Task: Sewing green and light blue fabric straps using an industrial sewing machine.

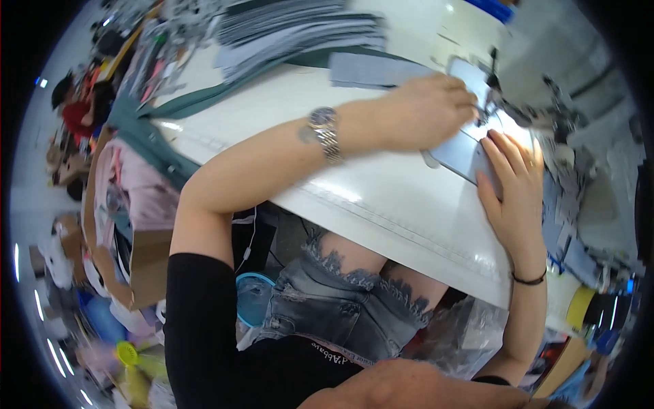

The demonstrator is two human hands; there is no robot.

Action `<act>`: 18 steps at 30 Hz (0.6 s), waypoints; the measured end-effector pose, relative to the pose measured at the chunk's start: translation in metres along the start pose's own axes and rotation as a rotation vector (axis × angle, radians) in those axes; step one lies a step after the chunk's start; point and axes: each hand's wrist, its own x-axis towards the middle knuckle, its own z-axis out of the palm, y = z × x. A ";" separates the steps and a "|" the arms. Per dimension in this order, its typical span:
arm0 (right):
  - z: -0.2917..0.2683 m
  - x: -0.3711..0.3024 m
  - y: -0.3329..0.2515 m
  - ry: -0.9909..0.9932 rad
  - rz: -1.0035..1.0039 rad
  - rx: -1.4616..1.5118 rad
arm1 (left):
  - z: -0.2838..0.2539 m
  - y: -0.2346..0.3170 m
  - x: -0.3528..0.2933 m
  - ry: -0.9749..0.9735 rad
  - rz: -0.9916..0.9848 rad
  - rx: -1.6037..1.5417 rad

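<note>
My left hand (pixel 432 109), with a metal watch (pixel 324 133) on its wrist, is curled close to the left of the sewing machine's needle area (pixel 482 116). Its fingertips point down, and what they grip, if anything, is hidden. A grey-blue strip of fabric (pixel 371 71) lies beyond that hand, with one end passing behind it. To the right of the needle, my right hand (pixel 512 174) lies with its thumb apart and fingers stretched. It rests on a smooth grey-blue surface (pixel 458 155); I cannot tell whether this is cloth or the machine's plate.
Stacked grey fabric pieces (pixel 300 37) stand at the back of the white table (pixel 381 198). A long dark green fabric band (pixel 204 101) runs over its left side. A cardboard box (pixel 150 266) with pink cloth (pixel 146 184) stands at left. Another person (pixel 78 112) sits far left.
</note>
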 end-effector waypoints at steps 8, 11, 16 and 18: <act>0.003 -0.004 -0.005 0.084 -0.097 -0.013 | -0.090 0.018 -0.087 -0.057 -0.016 0.206; 0.000 0.000 -0.008 0.102 -0.125 -0.007 | -0.144 -0.031 -0.133 -0.142 -0.373 0.565; -0.011 -0.003 -0.009 0.109 -0.212 -0.086 | -0.172 -0.027 -0.134 -0.113 -0.525 0.086; 0.000 0.011 -0.041 0.011 -0.216 0.391 | -0.191 0.000 -0.105 -0.151 -0.958 -0.738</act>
